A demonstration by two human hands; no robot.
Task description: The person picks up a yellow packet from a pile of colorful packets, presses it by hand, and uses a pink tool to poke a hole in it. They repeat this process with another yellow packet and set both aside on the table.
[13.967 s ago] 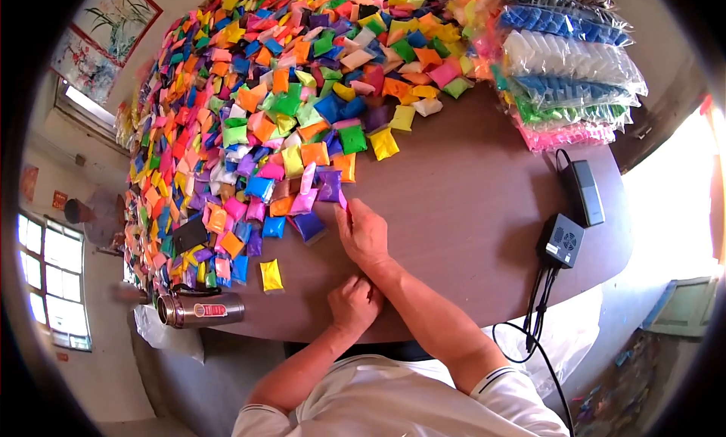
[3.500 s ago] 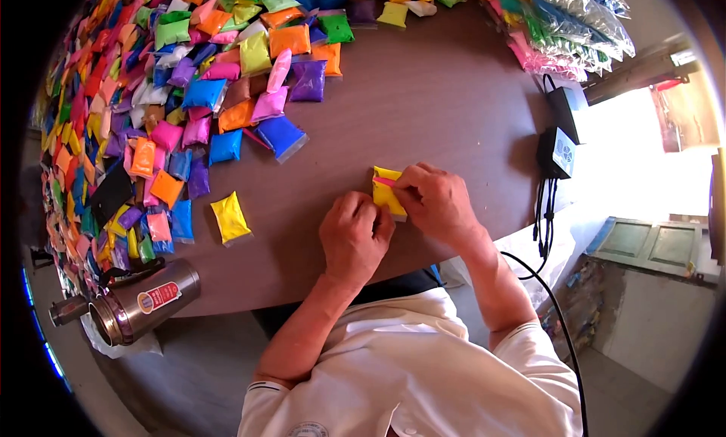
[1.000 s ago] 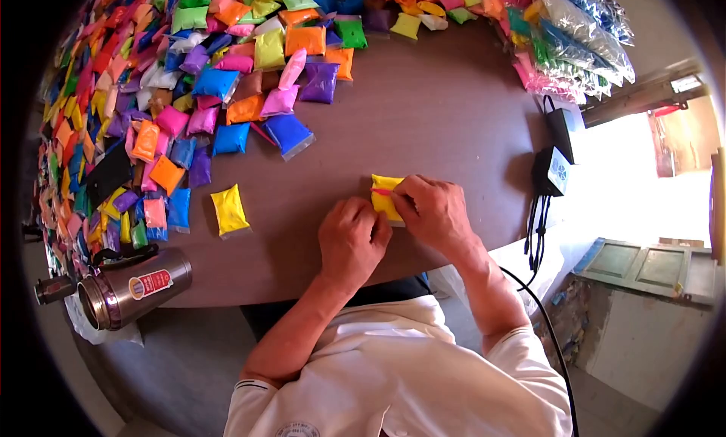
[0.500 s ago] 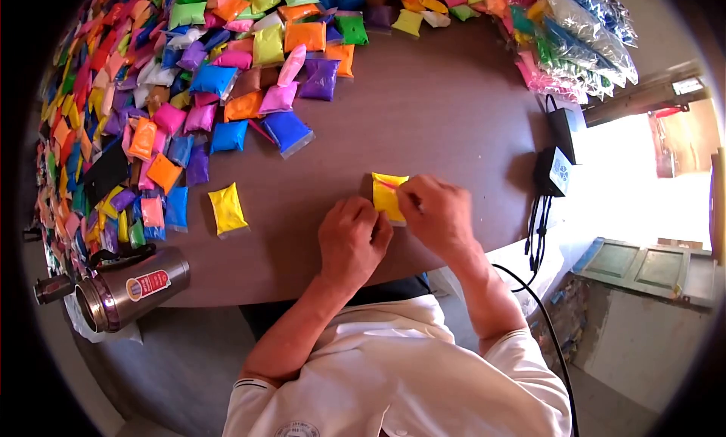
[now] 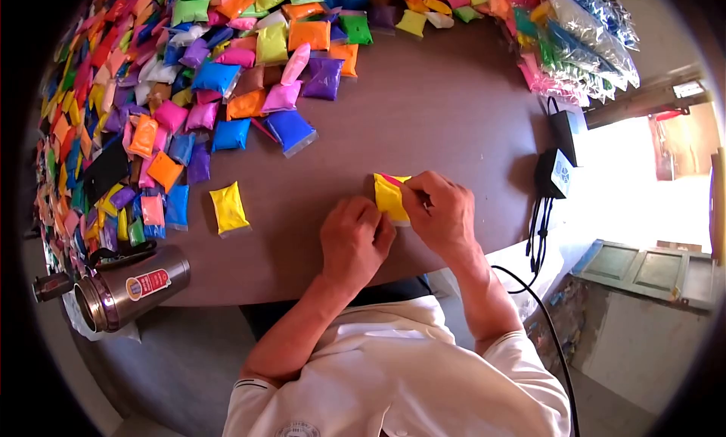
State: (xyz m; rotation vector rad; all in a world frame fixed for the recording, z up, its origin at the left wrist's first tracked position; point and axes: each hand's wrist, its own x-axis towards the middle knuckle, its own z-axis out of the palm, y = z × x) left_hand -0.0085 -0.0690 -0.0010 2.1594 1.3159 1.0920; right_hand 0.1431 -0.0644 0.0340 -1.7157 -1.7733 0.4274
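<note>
A yellow packet (image 5: 387,199) lies flat on the brown table in front of me. Pinched in my right hand (image 5: 442,214) is a thin pinkish-red stick (image 5: 391,180), its end resting across the packet's upper part. The fingers hide most of the stick and the packet's right side. My left hand (image 5: 355,240) is at the packet's lower left with its fingers curled in; what they hold, if anything, is hidden. Farther left, a second yellow packet (image 5: 229,208) lies by itself on the table.
Many colourful packets (image 5: 246,104) are heaped along the left and back. Clear plastic bags (image 5: 582,43) are piled at the back right. A black box with cables (image 5: 556,172) stands at the right edge, and a steel flask (image 5: 136,286) lies at the front left.
My right hand has shifted slightly, and the stick now lies nearer the packet's top edge. My left hand stays almost in place.
</note>
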